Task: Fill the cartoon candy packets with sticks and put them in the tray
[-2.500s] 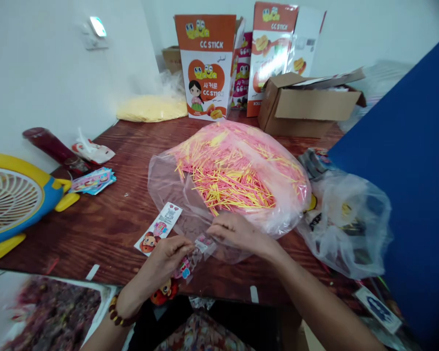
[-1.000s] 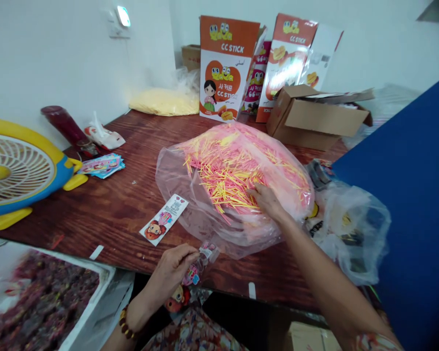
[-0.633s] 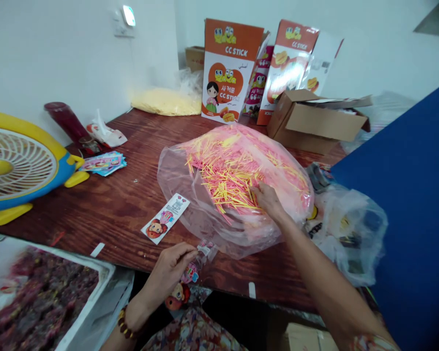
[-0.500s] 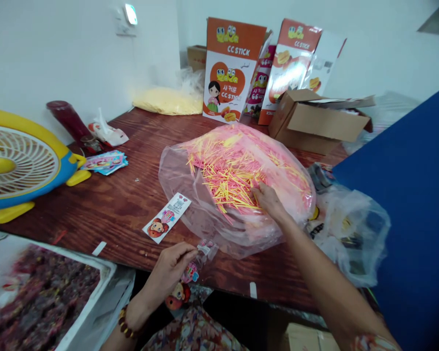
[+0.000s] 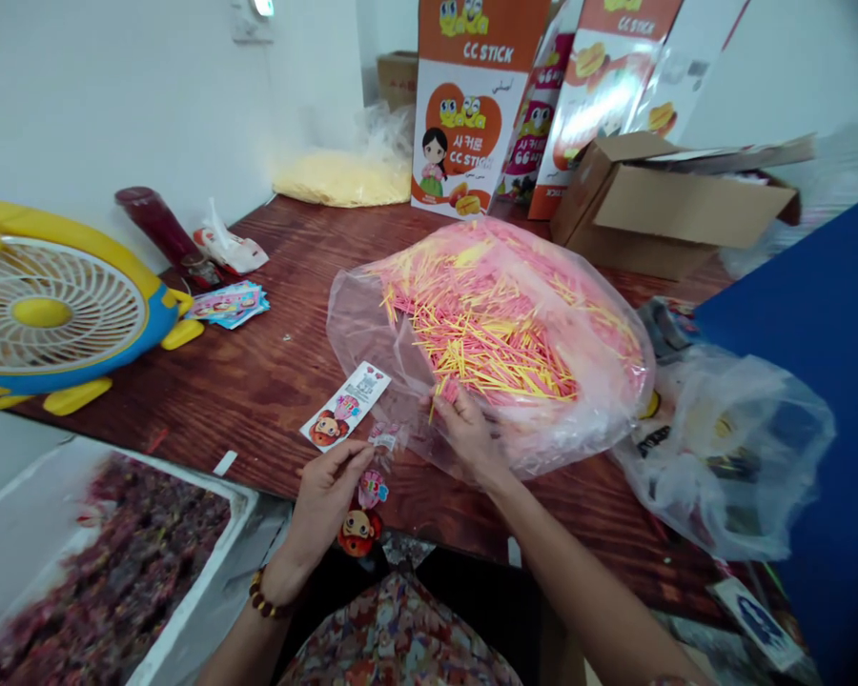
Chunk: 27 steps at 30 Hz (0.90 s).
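A small clear printed packet [image 5: 373,488] with a red-haired cartoon figure hangs from my left hand [image 5: 327,497], pinched between thumb and fingers near its top. My right hand [image 5: 468,431] is closed on a small bunch of thin pink and yellow sticks [image 5: 446,389], at the near side of a large clear plastic bag [image 5: 361,310]. Loose pink and yellow sticks [image 5: 497,353] fill that bag, whose mouth gapes toward me. Just beyond my left hand, a flat white printed packet [image 5: 347,408] lies on the wooden table [image 5: 272,391].
A yellow-blue fan [image 5: 71,305] and a stack of printed packets [image 5: 230,305] are on the left. Behind stand a CC Stick box [image 5: 464,114] and an open carton [image 5: 686,210]. A white tub [image 5: 239,505] of dark red pieces sits lower left; a plastic bag [image 5: 729,448] lies right.
My right hand has drawn back from the stick pile toward my left hand, bringing a bunch of sticks. My left hand still pinches the small packet. The view has shifted slightly.
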Each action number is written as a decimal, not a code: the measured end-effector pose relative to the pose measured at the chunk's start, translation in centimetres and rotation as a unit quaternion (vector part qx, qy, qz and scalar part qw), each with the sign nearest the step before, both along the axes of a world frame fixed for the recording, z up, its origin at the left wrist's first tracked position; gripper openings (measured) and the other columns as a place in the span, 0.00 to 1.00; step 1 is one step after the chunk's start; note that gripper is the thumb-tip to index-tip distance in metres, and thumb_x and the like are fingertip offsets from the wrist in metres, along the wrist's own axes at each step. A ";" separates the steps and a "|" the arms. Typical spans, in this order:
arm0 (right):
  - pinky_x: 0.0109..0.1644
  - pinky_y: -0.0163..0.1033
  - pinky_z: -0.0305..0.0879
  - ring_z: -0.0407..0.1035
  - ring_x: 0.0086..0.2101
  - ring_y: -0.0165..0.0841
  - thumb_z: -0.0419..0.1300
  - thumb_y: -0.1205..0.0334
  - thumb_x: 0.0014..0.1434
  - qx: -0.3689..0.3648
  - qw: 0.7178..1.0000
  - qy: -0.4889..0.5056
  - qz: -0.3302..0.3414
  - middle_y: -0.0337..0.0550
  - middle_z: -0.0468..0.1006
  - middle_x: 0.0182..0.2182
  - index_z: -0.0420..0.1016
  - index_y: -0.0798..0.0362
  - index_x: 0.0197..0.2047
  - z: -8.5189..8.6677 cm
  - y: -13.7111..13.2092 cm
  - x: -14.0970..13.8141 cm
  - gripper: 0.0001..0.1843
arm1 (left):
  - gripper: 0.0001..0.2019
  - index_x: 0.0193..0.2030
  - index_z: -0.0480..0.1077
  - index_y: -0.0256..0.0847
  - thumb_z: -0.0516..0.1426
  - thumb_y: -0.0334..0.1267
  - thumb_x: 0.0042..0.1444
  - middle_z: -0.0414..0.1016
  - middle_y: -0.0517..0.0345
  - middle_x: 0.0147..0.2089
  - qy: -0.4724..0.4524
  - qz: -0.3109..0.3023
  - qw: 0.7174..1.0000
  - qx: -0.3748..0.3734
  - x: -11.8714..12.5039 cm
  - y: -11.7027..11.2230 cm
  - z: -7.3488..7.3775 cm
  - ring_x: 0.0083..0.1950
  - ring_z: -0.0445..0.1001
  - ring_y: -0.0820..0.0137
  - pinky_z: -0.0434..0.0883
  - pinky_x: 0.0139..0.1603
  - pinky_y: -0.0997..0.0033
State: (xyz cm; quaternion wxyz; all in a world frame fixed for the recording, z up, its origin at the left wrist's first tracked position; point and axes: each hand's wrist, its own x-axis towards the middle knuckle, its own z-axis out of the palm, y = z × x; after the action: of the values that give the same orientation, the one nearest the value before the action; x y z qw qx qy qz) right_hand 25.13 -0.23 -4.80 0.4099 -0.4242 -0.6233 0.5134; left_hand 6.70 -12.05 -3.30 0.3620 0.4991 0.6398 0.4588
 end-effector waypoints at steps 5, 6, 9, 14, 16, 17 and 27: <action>0.42 0.40 0.66 0.67 0.34 0.34 0.52 0.56 0.61 0.007 0.998 -0.041 0.039 0.42 0.75 0.35 0.67 0.50 0.44 -2.4 -0.9 -0.3 0.10 | 0.13 0.37 0.78 0.39 0.58 0.46 0.60 0.79 0.60 0.33 -0.008 0.021 1.000 -0.009 -0.4 -0.2 -0.2 0.36 0.73 0.70 0.69 0.39 0.76; 0.41 0.40 0.66 0.67 0.34 0.34 0.53 0.56 0.61 0.002 0.998 -0.045 0.038 0.41 0.75 0.34 0.67 0.50 0.46 -2.6 -1.0 -0.2 0.12 | 0.13 0.37 0.78 0.39 0.58 0.46 0.60 0.79 0.60 0.33 -0.008 0.021 1.000 -0.009 -0.3 -0.3 -0.2 0.36 0.73 0.70 0.69 0.39 0.76; 0.40 0.39 0.65 0.67 0.32 0.33 0.54 0.55 0.61 -0.022 0.999 -0.023 0.030 0.39 0.74 0.31 0.70 0.51 0.45 -2.7 -1.0 -0.2 0.12 | 0.13 0.36 0.79 0.39 0.58 0.46 0.60 0.79 0.60 0.32 -0.011 0.019 1.000 -0.006 -0.2 -0.3 -0.2 0.35 0.73 0.70 0.69 0.38 0.75; 0.39 0.38 0.67 0.69 0.32 0.33 0.57 0.51 0.59 -0.046 0.999 0.013 0.026 0.39 0.78 0.32 0.74 0.50 0.39 -2.6 -1.0 -0.6 0.12 | 0.14 0.36 0.79 0.39 0.58 0.47 0.59 0.78 0.59 0.31 -0.018 0.030 0.999 -0.002 -0.2 0.0 -0.2 0.33 0.72 0.71 0.68 0.36 0.76; 0.39 0.39 0.68 0.70 0.32 0.33 0.59 0.51 0.57 -0.071 0.996 0.040 0.020 0.39 0.79 0.30 0.75 0.50 0.37 -2.4 -0.9 -0.8 0.11 | 0.13 0.36 0.79 0.39 0.58 0.46 0.59 0.78 0.59 0.31 -0.019 0.020 1.000 0.000 -0.3 0.1 -0.3 0.34 0.73 0.70 0.68 0.36 0.76; 0.40 0.39 0.68 0.71 0.32 0.33 0.60 0.51 0.57 -0.089 0.994 0.070 0.007 0.38 0.79 0.29 0.75 0.50 0.36 -2.1 -0.8 -0.8 0.11 | 0.13 0.36 0.79 0.39 0.58 0.46 0.60 0.78 0.59 0.32 -0.018 0.011 1.000 0.002 -0.3 0.2 -0.3 0.34 0.73 0.70 0.68 0.37 0.75; 0.52 0.45 0.73 0.79 0.37 0.34 0.65 0.57 0.56 -0.186 0.904 0.384 -0.038 0.36 0.82 0.32 0.72 0.49 0.39 5.0 -1.7 -1.3 0.09 | 0.11 0.33 0.77 0.38 0.57 0.40 0.62 0.76 0.59 0.30 0.009 -0.080 0.996 0.034 1.1 1.8 0.1 0.32 0.71 0.72 0.67 0.35 0.76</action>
State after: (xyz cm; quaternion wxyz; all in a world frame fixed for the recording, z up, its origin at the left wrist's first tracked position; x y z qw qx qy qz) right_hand 23.80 -1.90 0.17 0.5505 -0.2861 -0.2948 0.7268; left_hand 7.81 -10.26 -3.18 0.3748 0.5643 0.5854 0.4454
